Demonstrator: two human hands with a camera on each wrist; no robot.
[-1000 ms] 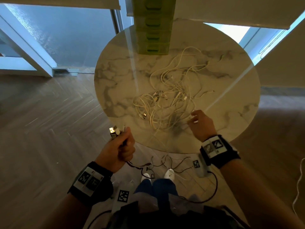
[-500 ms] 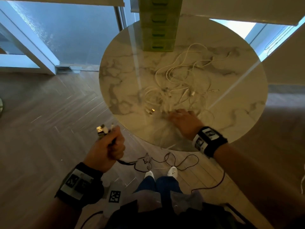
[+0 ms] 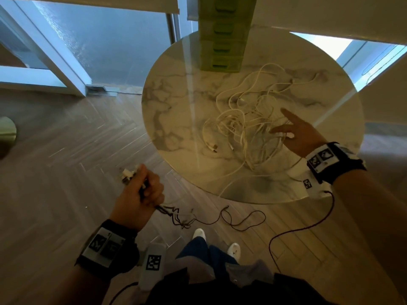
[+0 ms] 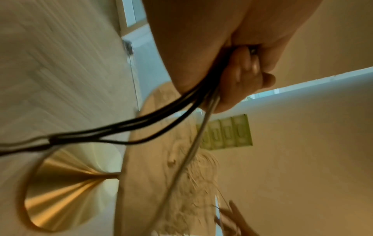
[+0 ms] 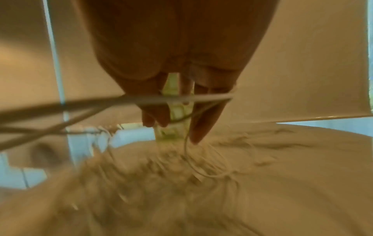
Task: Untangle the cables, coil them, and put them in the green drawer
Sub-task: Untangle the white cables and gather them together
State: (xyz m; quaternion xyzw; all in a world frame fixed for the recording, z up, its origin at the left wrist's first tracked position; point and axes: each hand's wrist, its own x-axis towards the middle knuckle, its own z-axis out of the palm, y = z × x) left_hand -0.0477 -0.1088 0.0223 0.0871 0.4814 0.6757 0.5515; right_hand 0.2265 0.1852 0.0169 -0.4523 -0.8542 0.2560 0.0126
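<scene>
A tangle of white cables (image 3: 246,128) lies in the middle of the round marble table (image 3: 176,106), blurred in the right wrist view (image 5: 181,167). The green drawer unit (image 3: 224,40) stands at the table's far edge, drawers closed. My left hand (image 3: 141,190) is off the table's front left and grips a bundle of black and pale cables (image 4: 141,126), whose plugs (image 3: 128,173) stick out above the fist. My right hand (image 3: 299,135) hovers over the tangle's right side with straight fingers (image 5: 203,121). A white cable (image 5: 161,99) runs across them.
Dark cables (image 3: 242,216) trail from my left fist across the wooden floor by my feet (image 3: 199,233). The table's brass cone base (image 4: 70,191) sits under the top. Glass doors (image 3: 99,40) stand at the back left.
My right hand has moved from the tangle's front middle to its right side and has opened its fingers, with a white cable lifted across them. The left hand keeps its grip.
</scene>
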